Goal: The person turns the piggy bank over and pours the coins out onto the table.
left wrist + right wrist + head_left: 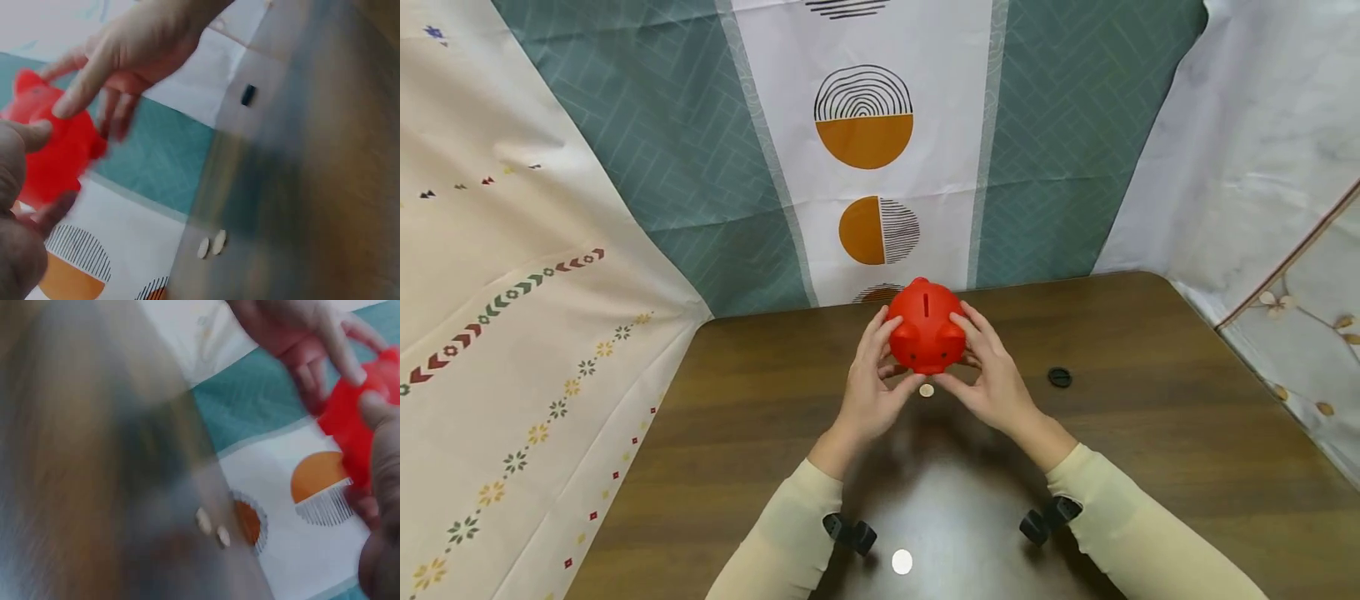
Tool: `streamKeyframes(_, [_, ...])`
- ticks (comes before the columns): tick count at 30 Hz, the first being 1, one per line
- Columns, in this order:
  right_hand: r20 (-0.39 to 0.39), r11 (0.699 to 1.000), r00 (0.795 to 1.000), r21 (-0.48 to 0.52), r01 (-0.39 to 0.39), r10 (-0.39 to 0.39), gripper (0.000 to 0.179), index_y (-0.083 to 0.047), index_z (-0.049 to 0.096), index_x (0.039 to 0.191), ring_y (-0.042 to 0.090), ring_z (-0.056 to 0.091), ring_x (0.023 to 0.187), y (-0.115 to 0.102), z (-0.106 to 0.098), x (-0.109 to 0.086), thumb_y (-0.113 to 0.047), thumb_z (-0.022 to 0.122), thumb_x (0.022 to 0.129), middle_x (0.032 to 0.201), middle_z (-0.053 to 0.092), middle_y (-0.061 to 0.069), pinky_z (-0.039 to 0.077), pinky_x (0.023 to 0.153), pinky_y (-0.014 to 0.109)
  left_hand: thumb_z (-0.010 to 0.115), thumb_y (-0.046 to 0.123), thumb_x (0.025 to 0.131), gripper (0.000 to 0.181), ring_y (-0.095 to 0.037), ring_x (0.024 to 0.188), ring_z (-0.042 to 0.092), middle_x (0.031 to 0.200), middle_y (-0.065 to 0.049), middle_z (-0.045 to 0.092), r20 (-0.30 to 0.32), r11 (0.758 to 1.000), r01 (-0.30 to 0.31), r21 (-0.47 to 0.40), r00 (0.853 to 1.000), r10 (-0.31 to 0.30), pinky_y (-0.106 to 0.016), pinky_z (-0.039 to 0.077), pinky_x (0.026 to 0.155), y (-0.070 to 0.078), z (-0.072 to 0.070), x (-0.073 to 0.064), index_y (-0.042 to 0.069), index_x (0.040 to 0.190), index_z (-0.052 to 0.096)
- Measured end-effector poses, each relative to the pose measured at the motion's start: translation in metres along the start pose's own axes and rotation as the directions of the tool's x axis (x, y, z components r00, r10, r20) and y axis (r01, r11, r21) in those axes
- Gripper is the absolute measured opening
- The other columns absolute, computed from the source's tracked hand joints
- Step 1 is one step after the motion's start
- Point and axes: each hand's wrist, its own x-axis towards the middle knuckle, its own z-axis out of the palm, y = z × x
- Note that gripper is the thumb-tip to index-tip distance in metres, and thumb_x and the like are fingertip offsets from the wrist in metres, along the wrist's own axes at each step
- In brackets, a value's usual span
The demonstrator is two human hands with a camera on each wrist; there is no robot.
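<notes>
- One red piggy bank (927,321), raised over the brown wooden table (760,400).
- Two hands grasp it, fingers curled round its sides: left hand (872,371) at eight o'clock, right hand (997,377) at four.
- Two coins (219,242) in the wrist views; the head view shows one, at six o'clock.
- One round black plug (1060,377), between three and four o'clock.
</notes>
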Motion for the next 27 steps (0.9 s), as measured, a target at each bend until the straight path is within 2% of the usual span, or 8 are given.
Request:
streamKeyframes(3, [0.061, 0.994, 0.993, 0.029, -0.101, 0.099, 0.083, -0.026, 0.035, 0.149, 0.032, 0.065, 0.103, 0.002, 0.000, 0.003, -0.025, 0.080, 0.079, 0.147, 0.039, 0.005, 0.057, 0.074, 0.040, 0.078, 0.009, 0.080, 0.082, -0.033, 0.111, 0.059, 0.148, -0.002, 0.036, 0.031, 0.995, 0.098, -0.018, 0.995, -0.098, -0.037, 0.057, 0.076, -0.003, -0.002, 0.004, 0.023, 0.148, 0.034])
streamKeyframes(5, [0.116, 0.983, 0.977, 0.030, -0.183, 0.178, 0.082, -0.031, 0.033, 0.149, 0.033, 0.066, 0.101, 0.004, 0.000, 0.002, -0.031, 0.078, 0.081, 0.145, 0.042, 0.004, 0.058, 0.073, 0.040, 0.078, 0.012, 0.080, 0.083, -0.034, 0.109, 0.059, 0.143, -0.001, 0.040, 0.057, 0.982, 0.188, -0.027, 0.981, -0.186, -0.036, 0.057, 0.075, -0.008, -0.002, 0.003, 0.027, 0.148, 0.033])
streamKeyframes(8, [0.151, 0.974, 0.964, 0.030, -0.225, 0.218, 0.083, -0.031, 0.032, 0.150, 0.034, 0.065, 0.101, 0.008, 0.000, -0.001, -0.033, 0.078, 0.081, 0.145, 0.042, 0.006, 0.058, 0.073, 0.039, 0.079, 0.014, 0.080, 0.084, -0.034, 0.112, 0.057, 0.143, -0.002, 0.040, 0.088, 0.969, 0.245, -0.034, 0.967, -0.241, -0.036, 0.057, 0.076, -0.011, -0.002, 0.000, 0.028, 0.148, 0.032])
streamKeyframes(13, [0.129, 0.974, 0.966, 0.019, -0.227, 0.223, 0.084, -0.031, 0.032, 0.150, 0.032, 0.066, 0.099, 0.012, -0.001, -0.003, -0.030, 0.079, 0.080, 0.142, 0.044, 0.006, 0.058, 0.070, 0.033, 0.078, 0.014, 0.080, 0.083, -0.030, 0.116, 0.054, 0.143, -0.001, 0.041, 0.079, 0.976, 0.216, -0.027, 0.974, -0.213, -0.034, 0.057, 0.074, -0.014, 0.003, 0.002, 0.027, 0.148, 0.033])
streamKeyframes(18, [0.121, 0.977, 0.970, 0.012, -0.212, 0.209, 0.084, -0.031, 0.032, 0.150, 0.033, 0.065, 0.101, 0.009, -0.001, 0.000, -0.031, 0.078, 0.081, 0.143, 0.044, 0.006, 0.058, 0.071, 0.036, 0.078, 0.013, 0.080, 0.083, -0.028, 0.121, 0.051, 0.143, -0.002, 0.042, 0.049, 0.985, 0.175, 0.005, 0.983, -0.175, -0.036, 0.057, 0.075, -0.012, 0.003, 0.003, 0.026, 0.148, 0.033])
streamKeyframes(22, [0.078, 0.992, 0.989, 0.015, -0.126, 0.125, 0.084, -0.026, 0.034, 0.150, 0.033, 0.065, 0.102, 0.000, -0.005, 0.001, -0.025, 0.080, 0.080, 0.149, 0.036, 0.007, 0.058, 0.074, 0.040, 0.079, 0.011, 0.080, 0.084, -0.032, 0.110, 0.061, 0.150, -0.004, 0.034, 0.026, 0.996, 0.088, 0.017, 0.996, -0.089, -0.040, 0.057, 0.075, -0.002, 0.001, 0.003, 0.023, 0.149, 0.032])
streamKeyframes(24, [0.064, 0.995, 0.993, 0.013, -0.103, 0.102, 0.084, -0.026, 0.034, 0.149, 0.031, 0.065, 0.101, -0.003, -0.006, 0.003, -0.025, 0.080, 0.079, 0.149, 0.037, 0.006, 0.058, 0.073, 0.039, 0.078, 0.013, 0.080, 0.084, -0.031, 0.106, 0.062, 0.150, -0.003, 0.033, 0.022, 0.997, 0.065, 0.046, 0.998, -0.066, -0.040, 0.058, 0.075, 0.004, -0.001, 0.004, 0.022, 0.150, 0.032])
streamKeyframes(27, [0.098, 0.990, 0.986, 0.016, -0.138, 0.135, 0.082, -0.025, 0.034, 0.149, 0.030, 0.066, 0.100, -0.003, -0.006, 0.003, -0.028, 0.079, 0.081, 0.145, 0.042, 0.007, 0.058, 0.072, 0.038, 0.078, 0.011, 0.081, 0.083, -0.029, 0.113, 0.057, 0.146, -0.005, 0.039, 0.043, 0.992, 0.102, 0.069, 0.994, -0.105, -0.040, 0.057, 0.076, 0.013, -0.004, 0.004, 0.017, 0.149, 0.032])
